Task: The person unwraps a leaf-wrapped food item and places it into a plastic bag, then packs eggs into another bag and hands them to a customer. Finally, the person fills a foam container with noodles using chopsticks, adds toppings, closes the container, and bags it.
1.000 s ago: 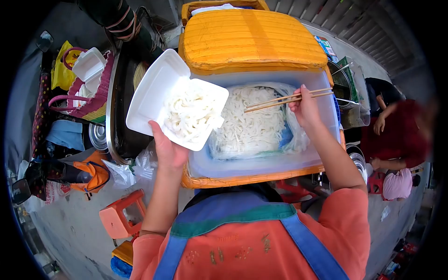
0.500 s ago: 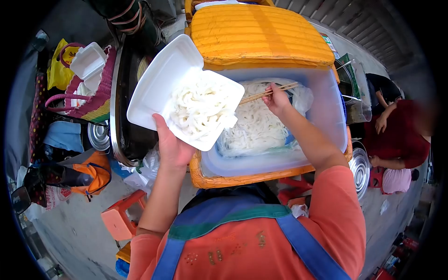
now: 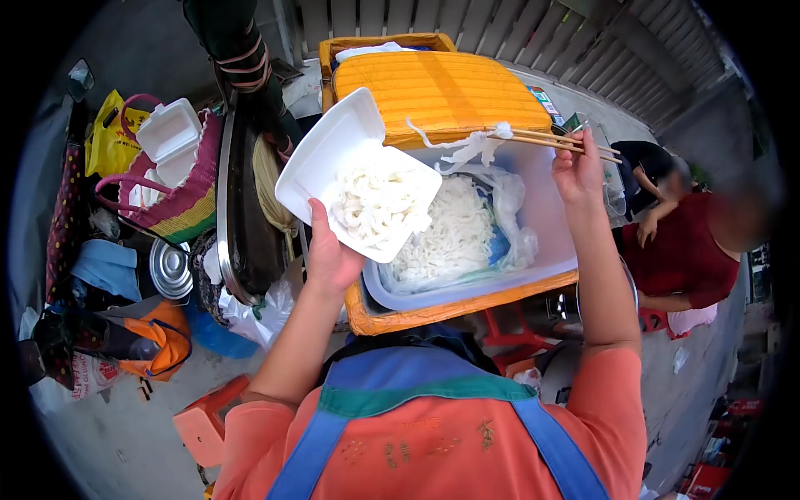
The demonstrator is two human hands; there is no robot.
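left hand (image 3: 333, 257) grips a hinged foam box (image 3: 332, 146) of limp noodles (image 3: 379, 202), right hand (image 3: 580, 171) pinches slender wooden chopsticks (image 3: 535, 139)

Head view looks forward and down, seemingly close.

**Arm and Hand Position**

Left forearm (image 3: 287, 354): extended forward, angled inward. Left hand (image 3: 335, 260): gripping; thumb (image 3: 318, 218) straight and uppermost, other fingers hidden. Right forearm (image 3: 603, 275): extended forward, slightly inward. Right hand (image 3: 577, 173): farther forward than the left, fingers bent in a pinch grip.
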